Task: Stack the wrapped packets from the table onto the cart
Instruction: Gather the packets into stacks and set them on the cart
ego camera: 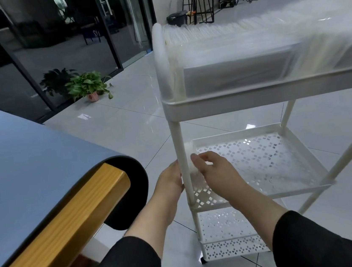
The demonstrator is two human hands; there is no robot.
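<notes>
Below, both hands (169,178) (214,170) around a blurred white packet (193,169), grip unclear, over the cart's perforated shelf (262,156).

I see the wrapped packets (248,44) packed upright in a long row, filling the top tray of the white cart (255,97), well above my grips, which sit low at the cart's near-left post. They look white in clear film, blurred. The cart's perforated middle shelf (262,156), just beyond my grips, looks bare.
</notes>
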